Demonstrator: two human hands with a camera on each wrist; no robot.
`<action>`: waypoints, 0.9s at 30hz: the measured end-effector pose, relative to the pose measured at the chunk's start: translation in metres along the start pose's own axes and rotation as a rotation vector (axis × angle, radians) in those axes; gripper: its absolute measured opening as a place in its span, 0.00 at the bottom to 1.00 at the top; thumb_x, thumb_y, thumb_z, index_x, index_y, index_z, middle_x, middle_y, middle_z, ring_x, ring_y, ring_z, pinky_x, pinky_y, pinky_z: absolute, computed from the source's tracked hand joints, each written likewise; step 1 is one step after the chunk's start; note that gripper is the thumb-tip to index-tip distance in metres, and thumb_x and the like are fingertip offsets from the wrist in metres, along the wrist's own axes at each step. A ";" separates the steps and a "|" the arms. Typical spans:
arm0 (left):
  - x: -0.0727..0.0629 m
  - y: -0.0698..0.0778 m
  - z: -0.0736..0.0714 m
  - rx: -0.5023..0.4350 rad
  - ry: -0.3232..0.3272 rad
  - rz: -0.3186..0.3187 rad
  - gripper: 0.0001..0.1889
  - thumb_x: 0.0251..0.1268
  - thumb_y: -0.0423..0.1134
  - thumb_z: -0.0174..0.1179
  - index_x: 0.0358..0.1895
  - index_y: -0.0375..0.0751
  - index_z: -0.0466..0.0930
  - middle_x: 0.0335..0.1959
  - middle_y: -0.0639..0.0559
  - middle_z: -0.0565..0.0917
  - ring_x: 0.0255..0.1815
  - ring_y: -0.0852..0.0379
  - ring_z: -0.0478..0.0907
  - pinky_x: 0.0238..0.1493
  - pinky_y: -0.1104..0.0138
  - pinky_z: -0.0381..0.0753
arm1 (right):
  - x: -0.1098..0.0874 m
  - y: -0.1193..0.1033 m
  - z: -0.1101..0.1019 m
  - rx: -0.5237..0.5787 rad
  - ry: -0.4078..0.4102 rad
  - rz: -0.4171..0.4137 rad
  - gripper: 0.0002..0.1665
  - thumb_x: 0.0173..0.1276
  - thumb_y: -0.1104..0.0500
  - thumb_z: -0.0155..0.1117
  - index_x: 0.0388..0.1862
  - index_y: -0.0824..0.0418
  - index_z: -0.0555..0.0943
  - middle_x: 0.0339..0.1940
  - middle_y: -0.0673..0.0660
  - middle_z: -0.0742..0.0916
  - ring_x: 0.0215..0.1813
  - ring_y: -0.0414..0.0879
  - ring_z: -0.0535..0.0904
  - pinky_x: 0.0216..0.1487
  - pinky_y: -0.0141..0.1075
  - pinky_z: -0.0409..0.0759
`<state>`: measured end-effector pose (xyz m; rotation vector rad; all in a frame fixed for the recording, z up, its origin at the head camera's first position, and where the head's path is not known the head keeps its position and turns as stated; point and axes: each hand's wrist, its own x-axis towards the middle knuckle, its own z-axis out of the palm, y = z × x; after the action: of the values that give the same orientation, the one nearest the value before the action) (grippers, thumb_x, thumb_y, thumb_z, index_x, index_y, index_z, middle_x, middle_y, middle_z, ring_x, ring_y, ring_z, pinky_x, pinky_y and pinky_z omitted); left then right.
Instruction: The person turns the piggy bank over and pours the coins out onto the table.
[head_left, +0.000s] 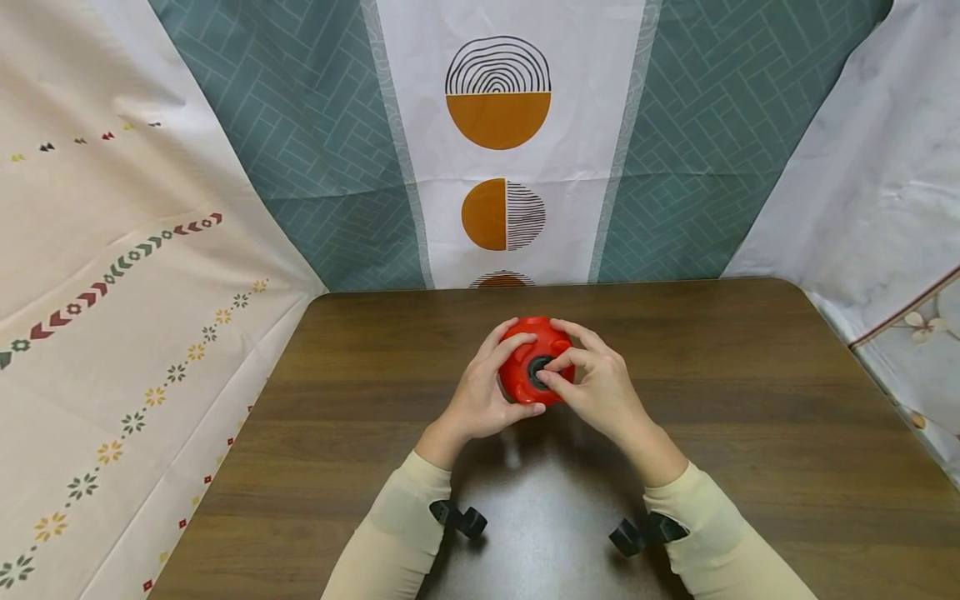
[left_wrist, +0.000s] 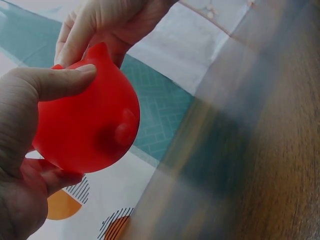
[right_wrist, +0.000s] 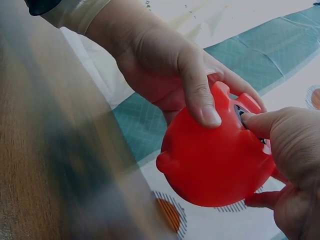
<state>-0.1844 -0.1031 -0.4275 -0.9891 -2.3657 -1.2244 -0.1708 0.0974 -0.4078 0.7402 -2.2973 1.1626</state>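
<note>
A round red piggy bank (head_left: pixel 517 382) is held up above the table, its stubby feet and a round black plug (head_left: pixel 533 367) turned toward the head camera. My left hand (head_left: pixel 483 392) grips the body from the left, thumb below and fingers over the upper side. At the plug, the thumb and a bent finger of my right hand (head_left: pixel 603 387) pinch, while another finger reaches along the top right of the bank. The right wrist view shows the thumb tip on the plug (right_wrist: pixel 241 113); in the left wrist view the smooth red body (left_wrist: pixel 92 125) hides it.
Beneath the hands spreads a brown wooden table (head_left: pixel 360 417), with a bright reflection near its front. A teal and white patterned cloth (head_left: pixel 322 125) hangs behind its back edge. Pale cloths hang at the left and right. Each wrist wears a black camera strap.
</note>
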 end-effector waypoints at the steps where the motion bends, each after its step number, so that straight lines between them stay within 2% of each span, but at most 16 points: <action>1: 0.000 0.000 0.000 -0.001 0.000 0.001 0.44 0.41 0.44 0.78 0.66 0.53 0.66 0.73 0.48 0.57 0.68 0.51 0.62 0.57 0.57 0.77 | 0.000 0.000 0.000 0.001 -0.002 0.007 0.05 0.53 0.63 0.77 0.27 0.58 0.87 0.63 0.54 0.77 0.54 0.50 0.77 0.26 0.31 0.80; 4: 0.000 0.000 0.001 0.001 -0.001 0.001 0.44 0.42 0.44 0.78 0.66 0.53 0.65 0.73 0.48 0.57 0.68 0.50 0.62 0.56 0.57 0.77 | -0.001 0.000 0.001 0.008 -0.003 0.017 0.05 0.54 0.63 0.76 0.27 0.59 0.86 0.64 0.55 0.77 0.48 0.50 0.80 0.23 0.30 0.78; 8: 0.000 -0.001 0.002 0.003 0.004 -0.004 0.43 0.42 0.44 0.77 0.66 0.54 0.65 0.73 0.48 0.57 0.68 0.52 0.62 0.57 0.57 0.77 | -0.001 0.000 0.003 0.010 0.019 0.005 0.05 0.54 0.64 0.76 0.26 0.60 0.85 0.64 0.56 0.77 0.46 0.49 0.81 0.22 0.30 0.77; 15: 0.000 0.000 0.003 0.019 0.033 -0.004 0.43 0.42 0.45 0.77 0.66 0.54 0.66 0.73 0.48 0.58 0.67 0.51 0.64 0.57 0.57 0.77 | -0.002 0.001 0.007 0.008 0.075 -0.025 0.07 0.53 0.63 0.76 0.26 0.60 0.84 0.64 0.57 0.77 0.40 0.47 0.80 0.25 0.32 0.78; 17: 0.000 0.000 0.003 0.019 0.039 -0.005 0.43 0.42 0.45 0.77 0.66 0.54 0.66 0.73 0.48 0.58 0.67 0.51 0.64 0.56 0.57 0.77 | -0.002 0.001 0.008 0.016 0.085 -0.022 0.07 0.54 0.64 0.76 0.26 0.60 0.83 0.64 0.56 0.77 0.41 0.47 0.80 0.26 0.34 0.79; 23: 0.000 0.000 0.005 0.023 0.052 -0.014 0.43 0.42 0.45 0.77 0.66 0.55 0.66 0.73 0.48 0.57 0.67 0.53 0.63 0.57 0.58 0.77 | -0.003 0.002 0.011 0.054 0.112 -0.008 0.07 0.54 0.65 0.75 0.25 0.60 0.83 0.64 0.56 0.77 0.56 0.52 0.78 0.30 0.38 0.83; 27: 0.000 0.000 0.005 0.030 0.063 -0.004 0.43 0.42 0.44 0.77 0.66 0.53 0.66 0.73 0.47 0.57 0.68 0.52 0.63 0.57 0.57 0.76 | -0.004 0.002 0.013 0.062 0.136 0.000 0.07 0.54 0.64 0.76 0.25 0.60 0.83 0.64 0.56 0.78 0.55 0.52 0.78 0.28 0.36 0.82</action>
<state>-0.1844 -0.0988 -0.4305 -0.9236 -2.3315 -1.2002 -0.1714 0.0883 -0.4181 0.6622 -2.1587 1.2499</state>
